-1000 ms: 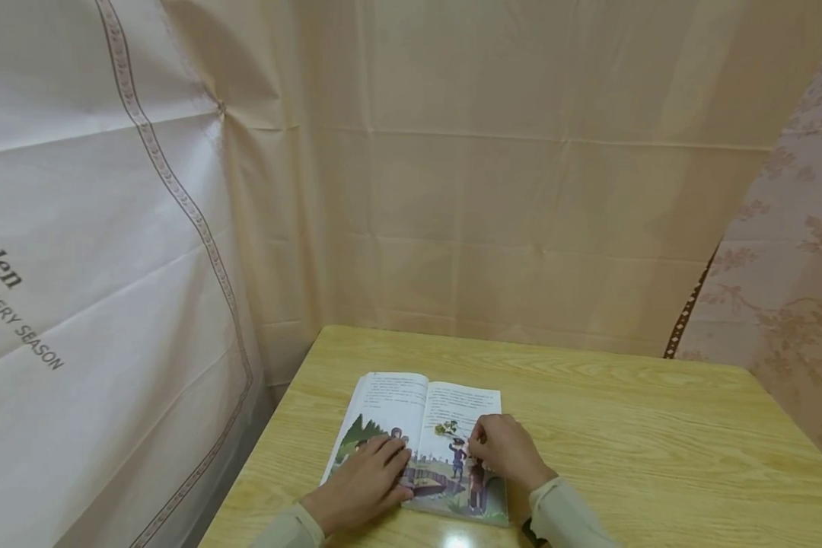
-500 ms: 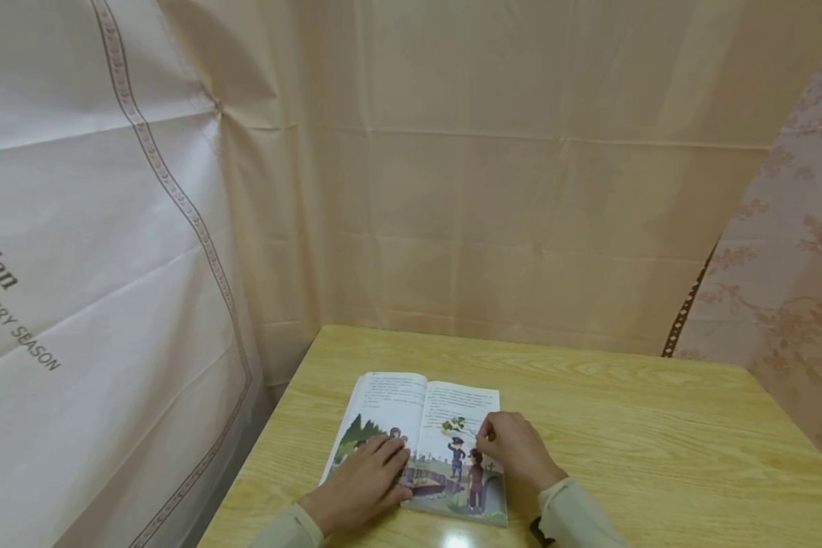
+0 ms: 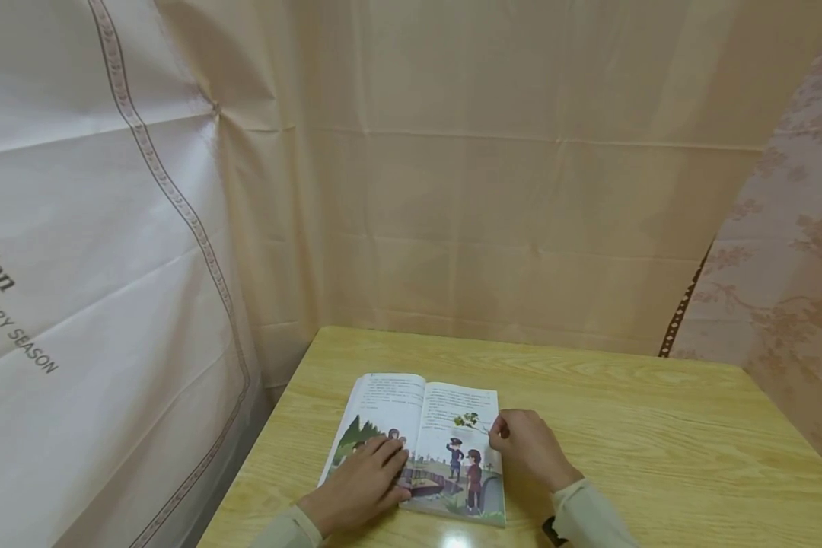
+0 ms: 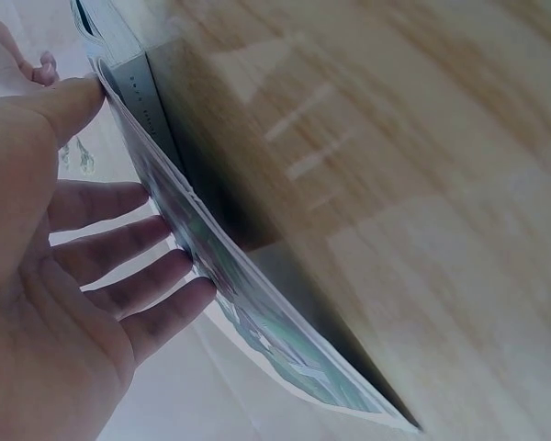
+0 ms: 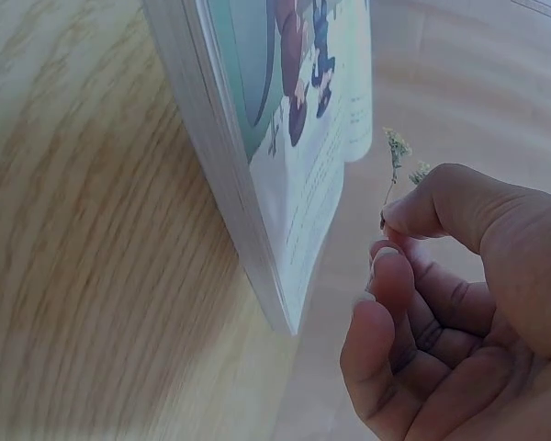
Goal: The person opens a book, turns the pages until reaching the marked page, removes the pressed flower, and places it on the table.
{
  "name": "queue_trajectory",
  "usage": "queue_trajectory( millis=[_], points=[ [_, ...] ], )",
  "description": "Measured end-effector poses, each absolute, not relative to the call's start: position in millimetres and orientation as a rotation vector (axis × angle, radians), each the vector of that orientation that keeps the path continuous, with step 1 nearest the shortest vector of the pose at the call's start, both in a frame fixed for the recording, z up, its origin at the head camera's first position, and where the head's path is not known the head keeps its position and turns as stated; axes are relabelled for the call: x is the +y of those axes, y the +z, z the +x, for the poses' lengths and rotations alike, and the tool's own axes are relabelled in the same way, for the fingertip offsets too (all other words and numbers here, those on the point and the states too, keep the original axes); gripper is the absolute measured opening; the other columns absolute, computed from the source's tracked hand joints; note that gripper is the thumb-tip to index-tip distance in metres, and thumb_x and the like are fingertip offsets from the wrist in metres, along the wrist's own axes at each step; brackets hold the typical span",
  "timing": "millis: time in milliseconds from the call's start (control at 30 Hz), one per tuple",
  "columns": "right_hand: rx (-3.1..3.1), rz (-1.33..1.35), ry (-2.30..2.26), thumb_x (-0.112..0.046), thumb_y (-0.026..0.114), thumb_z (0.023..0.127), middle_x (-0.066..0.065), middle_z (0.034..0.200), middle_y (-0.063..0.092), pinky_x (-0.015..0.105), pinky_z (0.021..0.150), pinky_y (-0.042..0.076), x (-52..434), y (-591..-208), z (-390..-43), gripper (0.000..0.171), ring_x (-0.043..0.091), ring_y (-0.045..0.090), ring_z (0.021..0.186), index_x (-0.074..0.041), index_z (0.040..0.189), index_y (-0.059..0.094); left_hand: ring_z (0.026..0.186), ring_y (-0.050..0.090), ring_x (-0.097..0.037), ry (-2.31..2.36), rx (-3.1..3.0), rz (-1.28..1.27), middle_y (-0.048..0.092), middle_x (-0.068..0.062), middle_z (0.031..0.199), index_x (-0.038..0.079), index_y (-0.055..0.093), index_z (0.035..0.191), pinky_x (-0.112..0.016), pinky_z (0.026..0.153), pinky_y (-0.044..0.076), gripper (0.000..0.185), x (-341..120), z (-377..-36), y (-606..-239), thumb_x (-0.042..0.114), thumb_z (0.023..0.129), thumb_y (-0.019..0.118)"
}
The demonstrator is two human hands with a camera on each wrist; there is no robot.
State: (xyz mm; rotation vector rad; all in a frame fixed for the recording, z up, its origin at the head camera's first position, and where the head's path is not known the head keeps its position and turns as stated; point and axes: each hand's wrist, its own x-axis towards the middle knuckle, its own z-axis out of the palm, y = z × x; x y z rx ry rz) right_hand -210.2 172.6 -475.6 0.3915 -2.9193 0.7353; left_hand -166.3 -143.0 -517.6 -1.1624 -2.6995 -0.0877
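An open picture book [image 3: 425, 441] lies flat on the near left part of the wooden table [image 3: 644, 434], its illustrated pages facing up. The left hand [image 3: 359, 483] rests on the book's left page with its fingers [image 4: 119, 248] straight and spread, pressing the page down. The right hand [image 3: 530, 449], at the right edge of the right page, pinches the thin stem of a small dried plant sprig [image 3: 467, 419] between thumb and curled fingers [image 5: 395, 276], the sprig's head over that page.

Surface [image 3: 623, 426]: light wood-grain laminate, smooth, glossy. Book [image 3: 421, 441]: printed paper, pages slightly shiny. Sprig [image 3: 467, 419]: dried plant. Backdrop [image 3: 520, 190]: creased matt cloth sheets. Sleeve [image 3: 589, 517]: pale cloth.
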Motion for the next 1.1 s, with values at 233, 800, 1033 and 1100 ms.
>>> queue_trajectory(
  millis=[233, 800, 1033, 1100],
  points=[
    [-2.874, 0.39, 0.707, -0.002, 0.072, 0.081, -0.008, 0.071, 0.06, 0.029, 0.063, 0.048, 183, -472, -206, 0.017, 0.008, 0.052, 0.066, -0.015, 0.073, 0.066, 0.131, 0.051, -0.028, -0.106, -2.698, -1.166, 0.056, -0.011, 0.144, 0.004, 0.06, 0.141, -0.044, 0.11, 0.044, 0.058, -144, -166, -517, 0.049, 0.108, 0.044],
    [-2.897, 0.324, 0.701, -0.004, 0.07, 0.083, -0.007, 0.073, 0.061, 0.029, 0.061, 0.048, 216, -468, -201, 0.011, 0.009, 0.052, 0.066, -0.013, 0.077, 0.068, 0.131, 0.052, -0.028, -0.111, -2.699, -1.171, 0.056, -0.01, 0.144, 0.005, 0.06, 0.141, -0.044, 0.11, 0.045, 0.059, -143, -167, -517, 0.051, 0.108, 0.043],
    [-2.922, 0.315, 0.732, -0.002, 0.069, 0.084, -0.005, 0.075, 0.063, 0.03, 0.061, 0.05, 229, -464, -198, 0.009, 0.01, 0.053, 0.066, -0.01, 0.08, 0.069, 0.132, 0.051, -0.027, -0.113, -2.721, -1.166, 0.056, -0.01, 0.145, 0.006, 0.059, 0.142, -0.044, 0.11, 0.045, 0.059, -143, -167, -516, 0.051, 0.108, 0.042],
    [-2.931, 0.303, 0.726, -0.002, 0.069, 0.084, -0.005, 0.075, 0.064, 0.031, 0.062, 0.051, 233, -464, -197, 0.009, 0.01, 0.054, 0.065, -0.01, 0.08, 0.069, 0.132, 0.051, -0.027, -0.113, -2.725, -1.167, 0.056, -0.01, 0.145, 0.006, 0.059, 0.142, -0.044, 0.11, 0.045, 0.059, -143, -166, -515, 0.051, 0.108, 0.042]
  ],
)
